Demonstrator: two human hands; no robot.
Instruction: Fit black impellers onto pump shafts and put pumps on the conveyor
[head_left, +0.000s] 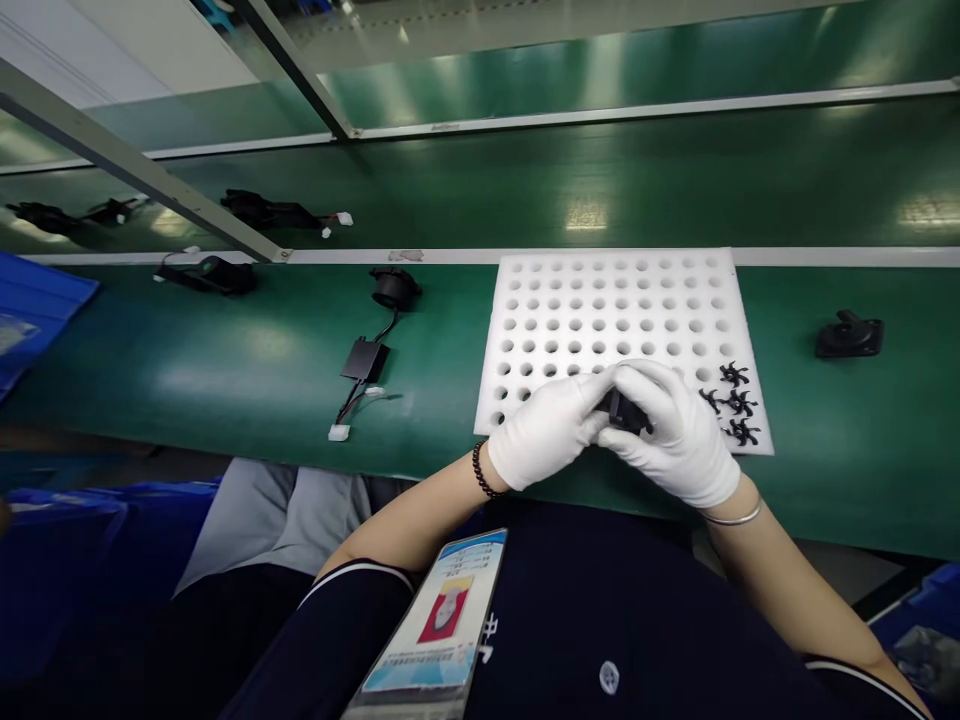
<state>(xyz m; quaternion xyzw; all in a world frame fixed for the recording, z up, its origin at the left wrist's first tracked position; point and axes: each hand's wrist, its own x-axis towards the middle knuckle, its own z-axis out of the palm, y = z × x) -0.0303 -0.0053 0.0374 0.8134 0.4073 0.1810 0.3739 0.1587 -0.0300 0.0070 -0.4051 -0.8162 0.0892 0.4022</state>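
Both my hands wear white gloves and meet around a small black plastic part point(624, 411) over the near edge of a white foam tray point(611, 290). My left hand point(551, 425) pinches the part from the left. Around its right side, the fingers of my right hand point(675, 435) are curled, hiding much of it. Several small black fan impellers point(741, 403) sit in the tray's right front corner, just beyond my right hand. The other visible holes in the tray show no impellers.
Left of the tray lies a black blower point(395, 288) wired to a black box point(365, 359) with white connectors. A black housing point(849, 335) rests at the right. More black assemblies point(214, 275) lie at the far left, near a metal post point(150, 165) and blue bins point(37, 310).
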